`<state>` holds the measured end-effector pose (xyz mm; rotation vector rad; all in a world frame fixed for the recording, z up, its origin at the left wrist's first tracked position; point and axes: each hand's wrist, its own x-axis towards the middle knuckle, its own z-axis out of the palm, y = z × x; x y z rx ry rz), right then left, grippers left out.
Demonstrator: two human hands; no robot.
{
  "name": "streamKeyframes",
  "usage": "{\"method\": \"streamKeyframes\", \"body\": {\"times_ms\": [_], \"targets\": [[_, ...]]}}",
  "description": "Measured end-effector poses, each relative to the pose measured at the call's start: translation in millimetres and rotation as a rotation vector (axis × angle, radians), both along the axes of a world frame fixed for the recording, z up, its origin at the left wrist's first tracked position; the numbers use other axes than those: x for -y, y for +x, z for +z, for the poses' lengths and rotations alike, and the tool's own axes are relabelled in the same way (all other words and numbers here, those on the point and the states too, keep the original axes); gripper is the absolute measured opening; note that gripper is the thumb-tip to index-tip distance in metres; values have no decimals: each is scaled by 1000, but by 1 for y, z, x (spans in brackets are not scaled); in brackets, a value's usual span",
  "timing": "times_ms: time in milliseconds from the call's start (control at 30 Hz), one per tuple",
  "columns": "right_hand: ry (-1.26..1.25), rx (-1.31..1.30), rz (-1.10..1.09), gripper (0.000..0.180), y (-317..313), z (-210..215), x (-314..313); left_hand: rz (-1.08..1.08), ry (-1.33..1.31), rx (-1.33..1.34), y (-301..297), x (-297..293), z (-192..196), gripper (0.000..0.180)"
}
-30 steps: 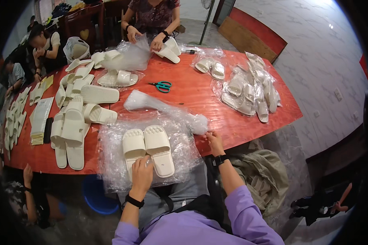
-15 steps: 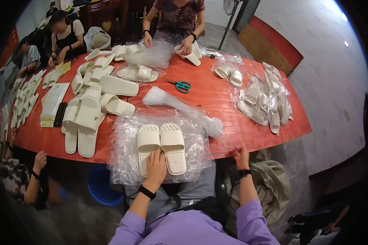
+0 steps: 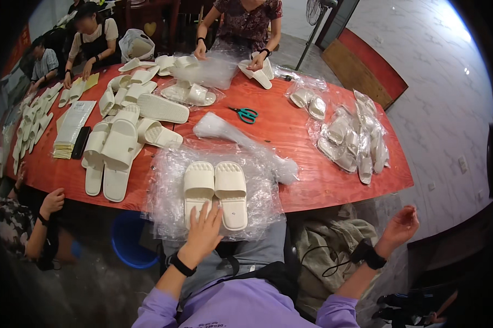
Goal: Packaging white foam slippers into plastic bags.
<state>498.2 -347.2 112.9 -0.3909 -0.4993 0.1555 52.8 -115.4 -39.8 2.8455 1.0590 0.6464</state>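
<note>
A pair of cream slippers lies side by side on a stack of clear plastic bags [image 3: 263,210] at the table's near edge, toes pointing away from me. My left hand [image 3: 203,229] is open, its spread fingers resting on the heel ends of the left slipper [image 3: 199,179] and, by the fingertips, near the right slipper [image 3: 231,179]. Off to the right, past the table edge, my right hand [image 3: 399,227] is raised with its fingers curled together; whatever they hold, if anything, cannot be made out. Just beyond the bags stretches a bunched roll of clear plastic [image 3: 241,139].
Loose cream slippers [image 3: 118,145] pile up left on the red table [image 3: 219,123]. Bagged slippers [image 3: 350,136] lie right; teal-handled scissors [image 3: 246,115] lie mid-table. A co-worker [image 3: 249,27] handles slippers opposite. Below are a blue bucket [image 3: 127,240] and a woven sack [image 3: 334,246].
My right hand has swung outward to the right, away from the table edge. My left hand's fingers have spread over the slippers' heel ends. The slippers stay on the bags.
</note>
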Motion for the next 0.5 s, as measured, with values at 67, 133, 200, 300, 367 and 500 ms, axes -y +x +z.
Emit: {"method": "streamKeyframes", "body": {"times_ms": [67, 133, 200, 300, 367, 500], "targets": [[-375, 189, -118, 11, -77, 29, -51, -61, -274, 271, 7, 8, 31, 51], [-820, 497, -150, 6, -154, 35, -94, -83, -310, 376, 8, 17, 67, 49], [-1043, 616, 326, 5, -201, 20, -112, -173, -291, 563, 9, 28, 94, 48], [-887, 1009, 633, 6, -250, -3, -127, -282, -734, 820, 18, 48, 113, 39], [-820, 872, 659, 7, -264, -6, -119, -305, -854, 808, 14, 52, 99, 33], [-595, 462, 656, 21, -252, 8, -105, -258, -865, 851, 4, 52, 78, 18]]}}
